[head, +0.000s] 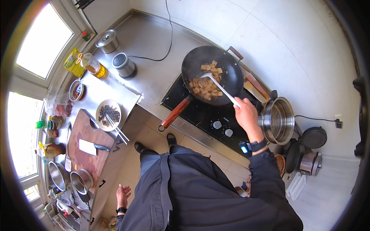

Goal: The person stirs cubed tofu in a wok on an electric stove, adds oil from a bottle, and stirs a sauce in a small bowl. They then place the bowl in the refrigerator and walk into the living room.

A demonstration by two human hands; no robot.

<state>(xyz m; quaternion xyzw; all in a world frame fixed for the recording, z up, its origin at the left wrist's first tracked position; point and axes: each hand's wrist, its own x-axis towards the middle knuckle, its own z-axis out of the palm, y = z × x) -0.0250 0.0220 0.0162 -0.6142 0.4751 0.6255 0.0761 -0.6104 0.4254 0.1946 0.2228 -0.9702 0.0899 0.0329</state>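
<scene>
My right hand (246,114) grips the handle of a white spatula (224,89), whose head rests among browned tofu-like cubes (205,88) in a black wok (231,78). The wok sits on a black gas cooktop (199,121). Its long wooden handle (176,114) points toward me, and a short wooden side handle (236,53) is on the far side. Faint steam blurs the food. My left hand (123,195) hangs low by my side, holding nothing, with its fingers apart, near the counter's front.
A bowl of dark food (108,111) with chopsticks (117,130) stands beside a wooden cutting board (89,130) bearing a cleaver (88,147). An oil bottle (96,68) and a corded grinder (124,66) stand behind. A steel steamer pot (279,119) is right of the cooktop.
</scene>
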